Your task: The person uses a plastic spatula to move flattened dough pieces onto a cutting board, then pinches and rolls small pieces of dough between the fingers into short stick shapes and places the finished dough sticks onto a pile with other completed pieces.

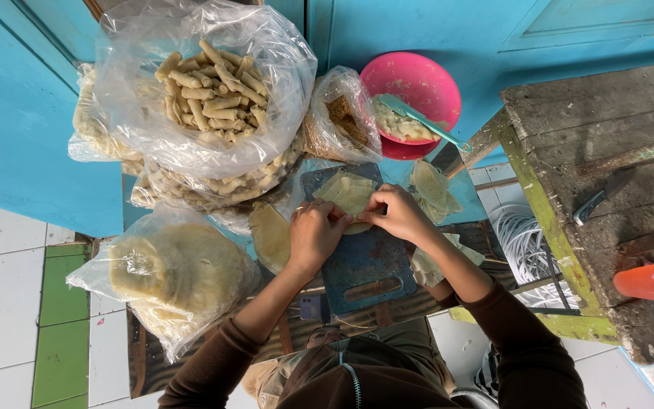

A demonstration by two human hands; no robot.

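At the far left a clear plastic bag of flat round wrappers (168, 276) slumps on the table edge. Above it, a big open bag of rolled pastry sticks (210, 87) sits against the blue wall, with more filled bags tucked underneath.

The left hand (313, 235) rests on the blue cutting board (365, 261), fingers curled together and pressing down on the near edge of a thin pale wrapper sheet (348, 193). The wrapper lies on the upper part of the board, its far corner flat and its near edge tucked under both hands. A loose stack of round wrappers (270, 236) lies just left of that hand.

Behind the board stands a small bag of brownish filling (340, 117).

The right hand (399, 214) meets the left, fingertips pinching the same folded edge. Beyond it a pink bowl (412, 102) holds filling and a teal spoon (421, 119). A worn wooden bench (599, 182) stands at the far right.
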